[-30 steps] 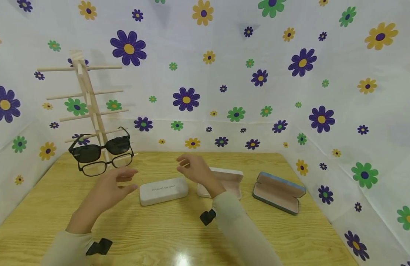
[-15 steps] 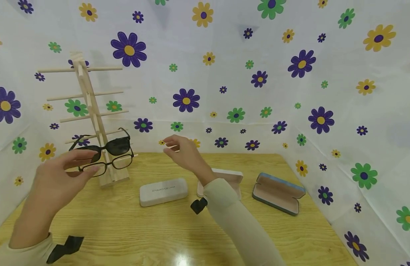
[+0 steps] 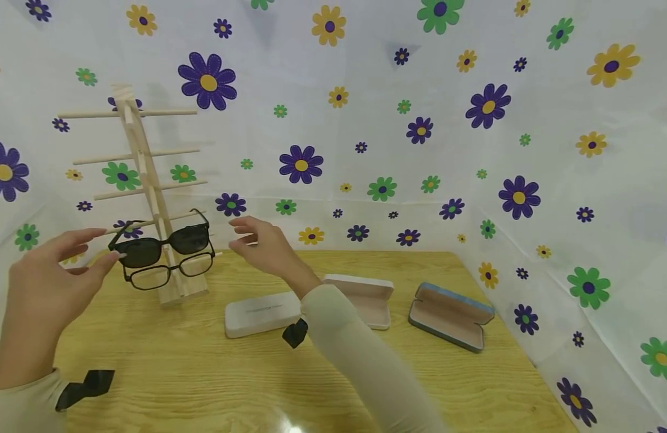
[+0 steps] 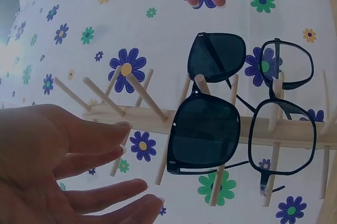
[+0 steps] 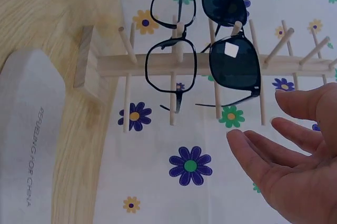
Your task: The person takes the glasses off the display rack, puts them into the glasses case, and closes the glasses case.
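Note:
Black sunglasses (image 3: pixel 189 239) rest on the lower pegs of a wooden eyewear stand (image 3: pixel 144 165). Just below them hang black-framed glasses (image 3: pixel 174 268) with clear lenses. My left hand (image 3: pixel 52 285) is raised at the left end of the sunglasses, thumb and fingers apart; the left wrist view shows a gap between this hand (image 4: pixel 79 166) and the dark lens (image 4: pixel 205 132). To the right of the sunglasses hovers my right hand (image 3: pixel 268 246), its fingers loosely bent around nothing. In the right wrist view that hand (image 5: pixel 295 155) stays clear of the frames.
A closed white glasses case (image 3: pixel 260 314) lies on the wooden table (image 3: pixel 203 385). Right of it stand an open white case (image 3: pixel 373 300), partly behind my right forearm, and an open blue case (image 3: pixel 449 319). A flower-print cloth (image 3: pixel 311 126) hangs behind.
My left hand has moved left, across the front of the glasses to their left end. My right hand has moved left and up, toward the sunglasses. The glasses stay on the stand.

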Demonstrator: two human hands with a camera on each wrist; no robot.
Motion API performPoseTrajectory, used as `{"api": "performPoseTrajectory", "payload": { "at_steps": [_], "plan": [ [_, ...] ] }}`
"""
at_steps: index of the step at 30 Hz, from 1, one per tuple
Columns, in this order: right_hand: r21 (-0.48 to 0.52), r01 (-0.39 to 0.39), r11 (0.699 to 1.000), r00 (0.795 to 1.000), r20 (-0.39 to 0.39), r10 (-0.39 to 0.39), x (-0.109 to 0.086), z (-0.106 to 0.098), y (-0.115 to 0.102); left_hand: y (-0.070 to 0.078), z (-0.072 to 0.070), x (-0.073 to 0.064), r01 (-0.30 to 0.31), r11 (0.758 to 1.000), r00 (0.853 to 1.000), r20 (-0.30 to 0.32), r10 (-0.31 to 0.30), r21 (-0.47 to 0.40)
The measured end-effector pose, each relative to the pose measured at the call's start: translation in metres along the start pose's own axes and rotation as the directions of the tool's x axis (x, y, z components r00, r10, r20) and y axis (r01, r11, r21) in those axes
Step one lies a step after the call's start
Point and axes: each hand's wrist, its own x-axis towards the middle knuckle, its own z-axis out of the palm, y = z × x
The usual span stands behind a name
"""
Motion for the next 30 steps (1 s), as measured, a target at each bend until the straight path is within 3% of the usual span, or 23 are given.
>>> {"api": "performPoseTrajectory", "payload": {
  "at_steps": [5,10,19,25,30],
  "plan": [
    [0.026,0.038,0.999,0.998,0.043,-0.039,0.006,0.017,-0.007,-0.007,0.005,0.007,0.035,0.999,0.997,0.070,-0.033,-0.028],
    [0.046,0.044,0.998,0.996,0.074,-0.047,0.009,0.027,-0.011,-0.012,0.013,0.011,0.083,0.996,0.992,0.092,-0.081,-0.018],
    [0.095,0.034,0.995,0.992,0.115,-0.045,0.010,0.031,-0.015,-0.019,0.021,0.014,0.042,0.999,0.996,0.077,-0.039,-0.032],
    [0.096,0.016,0.995,0.992,0.119,-0.027,0.011,0.031,-0.018,-0.019,0.023,0.013,0.047,0.998,0.996,0.073,-0.044,-0.036],
    [0.089,0.041,0.995,0.993,0.111,-0.051,0.010,0.028,-0.022,-0.015,0.020,0.013,0.033,0.999,0.999,0.024,-0.032,-0.034]
  ]
}}
